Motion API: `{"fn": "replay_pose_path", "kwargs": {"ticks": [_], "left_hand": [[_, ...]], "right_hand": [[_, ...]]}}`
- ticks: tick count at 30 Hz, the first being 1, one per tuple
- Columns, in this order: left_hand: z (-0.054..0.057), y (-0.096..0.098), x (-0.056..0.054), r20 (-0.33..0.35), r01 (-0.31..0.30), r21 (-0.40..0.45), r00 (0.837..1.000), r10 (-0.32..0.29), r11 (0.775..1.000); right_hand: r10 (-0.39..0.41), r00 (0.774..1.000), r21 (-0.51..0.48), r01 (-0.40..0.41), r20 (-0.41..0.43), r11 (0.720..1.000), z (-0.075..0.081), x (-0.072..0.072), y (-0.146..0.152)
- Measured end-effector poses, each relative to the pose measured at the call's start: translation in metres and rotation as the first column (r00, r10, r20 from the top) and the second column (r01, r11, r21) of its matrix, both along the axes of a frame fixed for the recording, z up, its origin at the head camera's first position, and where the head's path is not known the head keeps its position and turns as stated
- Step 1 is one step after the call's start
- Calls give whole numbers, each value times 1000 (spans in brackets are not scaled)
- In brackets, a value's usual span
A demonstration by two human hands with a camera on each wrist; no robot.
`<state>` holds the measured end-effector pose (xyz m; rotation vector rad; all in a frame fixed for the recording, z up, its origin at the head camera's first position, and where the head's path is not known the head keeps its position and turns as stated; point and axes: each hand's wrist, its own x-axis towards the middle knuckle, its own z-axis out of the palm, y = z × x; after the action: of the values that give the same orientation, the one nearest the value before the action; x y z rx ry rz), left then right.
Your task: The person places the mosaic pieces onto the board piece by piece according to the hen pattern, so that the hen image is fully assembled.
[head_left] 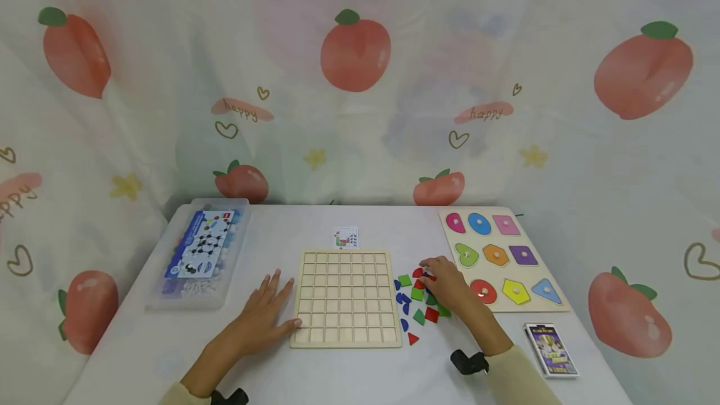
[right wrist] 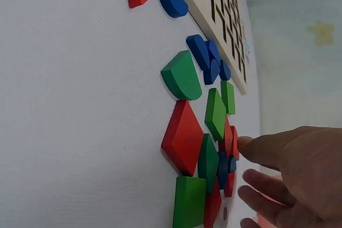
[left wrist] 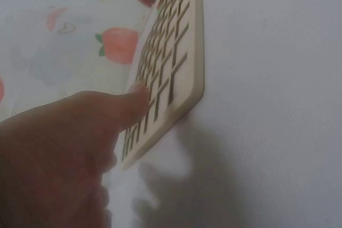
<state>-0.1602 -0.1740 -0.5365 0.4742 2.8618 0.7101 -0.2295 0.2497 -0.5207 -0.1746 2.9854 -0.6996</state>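
Observation:
A pale wooden grid board (head_left: 345,300) lies flat on the table. My left hand (head_left: 260,312) is at its left side, fingers spread; its thumb (left wrist: 134,105) rests on the board's edge. To the right of the board, small red, blue and green blocks are scattered, among them a red square (right wrist: 183,137) and a blue half-round (right wrist: 172,0). My right hand (head_left: 450,283) reaches over the far end of these blocks. Its thumb is by a red block (right wrist: 234,141), with the other fingers apart from it. Whether the thumb touches that block, I cannot tell.
A small picture card (head_left: 345,238) lies beyond the board. On the left stands a clear plastic box (head_left: 236,255) with a blue label. A shape puzzle board (head_left: 478,274) and a purple card box (head_left: 551,350) lie on the right. A printed curtain (head_left: 360,142) hangs behind the table.

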Motion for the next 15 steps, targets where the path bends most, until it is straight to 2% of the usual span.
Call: {"fn": "replay_pose_path", "kwargs": {"ticks": [7, 15], "left_hand": [[-5, 2, -5, 16, 20, -25, 1000, -19, 999], [-6, 4, -4, 38, 22, -35, 999, -21, 999]], "right_hand": [[-21, 1000, -16, 21, 6, 1000, -8, -9, 2], [47, 999, -36, -48, -22, 998, -11, -17, 1]]}}
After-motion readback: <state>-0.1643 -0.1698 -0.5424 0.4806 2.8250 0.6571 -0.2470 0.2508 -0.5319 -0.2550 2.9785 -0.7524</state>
